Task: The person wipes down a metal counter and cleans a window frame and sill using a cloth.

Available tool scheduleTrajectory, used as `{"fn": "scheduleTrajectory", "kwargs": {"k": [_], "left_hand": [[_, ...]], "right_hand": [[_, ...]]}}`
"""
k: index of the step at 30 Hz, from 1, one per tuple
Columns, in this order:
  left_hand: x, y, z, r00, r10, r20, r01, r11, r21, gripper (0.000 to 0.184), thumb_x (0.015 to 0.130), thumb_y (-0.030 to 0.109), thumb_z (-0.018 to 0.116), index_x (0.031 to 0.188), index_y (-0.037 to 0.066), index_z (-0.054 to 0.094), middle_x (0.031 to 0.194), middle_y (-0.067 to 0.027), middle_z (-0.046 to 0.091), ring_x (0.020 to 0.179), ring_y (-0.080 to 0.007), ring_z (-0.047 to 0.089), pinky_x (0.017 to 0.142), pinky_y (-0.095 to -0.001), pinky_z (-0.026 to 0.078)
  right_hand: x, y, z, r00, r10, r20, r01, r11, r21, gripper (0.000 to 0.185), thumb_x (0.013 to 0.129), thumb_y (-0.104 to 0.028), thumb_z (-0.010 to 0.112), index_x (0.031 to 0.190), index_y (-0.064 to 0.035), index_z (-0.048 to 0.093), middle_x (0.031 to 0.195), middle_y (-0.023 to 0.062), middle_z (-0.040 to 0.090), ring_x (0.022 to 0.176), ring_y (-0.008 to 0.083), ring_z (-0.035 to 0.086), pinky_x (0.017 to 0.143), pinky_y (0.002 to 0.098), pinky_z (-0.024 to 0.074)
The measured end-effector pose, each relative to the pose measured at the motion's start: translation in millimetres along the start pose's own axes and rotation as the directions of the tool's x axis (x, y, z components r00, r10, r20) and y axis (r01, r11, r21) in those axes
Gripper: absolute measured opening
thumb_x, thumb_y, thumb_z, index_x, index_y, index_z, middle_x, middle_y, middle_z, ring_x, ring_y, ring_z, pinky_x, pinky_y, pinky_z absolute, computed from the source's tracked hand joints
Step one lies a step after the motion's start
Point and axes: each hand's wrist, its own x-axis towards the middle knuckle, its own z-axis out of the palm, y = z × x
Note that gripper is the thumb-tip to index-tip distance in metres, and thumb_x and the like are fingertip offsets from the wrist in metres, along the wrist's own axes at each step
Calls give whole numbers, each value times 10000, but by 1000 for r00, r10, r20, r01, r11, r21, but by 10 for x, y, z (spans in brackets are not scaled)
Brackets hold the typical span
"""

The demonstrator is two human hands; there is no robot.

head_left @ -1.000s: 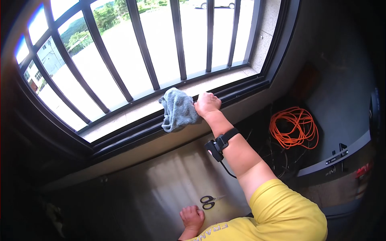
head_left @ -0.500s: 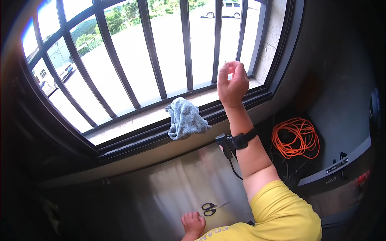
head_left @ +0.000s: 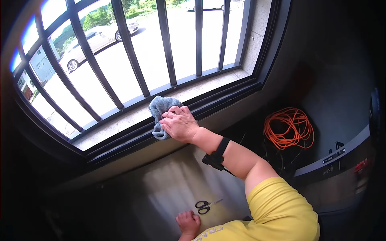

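Observation:
A crumpled grey-blue cloth lies on the dark window frame and sill. My right hand reaches over its right side, with bent fingers closed on the fabric; part of the cloth is hidden under the palm. Down at the bottom of the view, my left hand rests on the metallic surface with its fingers curled in, and I see nothing in it. Just to its right lies a pair of black-handled scissors, apart from the hand, blades pointing up and right.
Dark bars cross the window beyond the sill. A coil of orange cable lies at the right. Below the window spreads a shiny metallic surface. A strapped black device sits on my right forearm. Outside stands a light-coloured car.
My right hand has come down and left from in front of the bars onto the cloth and closed on it. The left hand stays by the scissors. A light-coloured car now shows farther right outside.

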Motion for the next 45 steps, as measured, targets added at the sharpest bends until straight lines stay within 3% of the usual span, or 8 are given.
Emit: {"fn": "scheduleTrajectory", "kwargs": {"k": [12,18,26,30,34,38,41,45], "left_hand": [[22,34,-57,1000,6,10,-6,998,55,108,657,147,576,748,129,520,723,-61,486,730,-276,476,662,-414,361],[51,54,-89,999,-8,46,6,999,37,108,663,156,576,757,132,531,735,-53,490,728,-263,480,667,-408,364],[68,44,-109,999,-33,18,33,999,19,119,662,164,588,768,138,540,741,-42,497,732,-243,489,674,-396,368],[99,41,-155,999,-32,27,33,999,-36,119,660,164,591,765,140,541,742,-36,497,742,-234,492,671,-393,371],[107,35,-166,999,-32,12,33,997,-63,132,671,180,595,789,145,547,755,-32,497,743,-225,493,664,-390,374],[105,24,-186,996,-45,72,46,999,-13,152,700,226,601,818,148,547,798,-32,501,800,-212,499,695,-385,381],[80,19,-199,999,-30,28,32,997,-73,143,686,196,599,809,146,549,768,-34,495,754,-221,489,675,-385,370],[81,10,-197,999,-25,40,28,997,-78,147,700,203,593,826,139,550,787,-38,504,782,-222,495,688,-385,374]], "right_hand": [[-701,2049,-701,880,407,-247,-476,748,-463,287,936,-349,471,926,-151,679,1093,-12,613,1169,219,470,1013,573,317],[-248,1888,-683,712,590,-380,-684,705,-187,403,958,-378,425,934,-46,652,970,141,657,1015,333,587,839,474,473],[727,61,-130,937,293,-189,-260,948,183,703,807,-679,539,942,10,583,917,192,624,910,360,616,779,436,486],[1205,-566,14,940,171,-294,3,860,510,629,804,-547,657,1217,-113,465,1130,232,550,1090,394,534,936,463,424],[1286,-763,47,925,-212,316,74,914,398,676,799,-169,667,1374,-173,312,1219,250,511,1171,376,501,1007,420,387],[1404,-982,-83,981,69,184,-77,996,36,358,873,-348,599,1124,-96,636,923,195,660,1093,366,543,937,398,424],[1641,-982,-248,934,65,-352,-65,998,10,414,895,-456,549,954,-79,712,836,104,685,971,309,548,882,399,417],[1787,-1067,-299,939,-52,-340,84,993,82,371,942,-378,528,954,-49,699,765,118,673,808,270,586,782,379,456]]}}
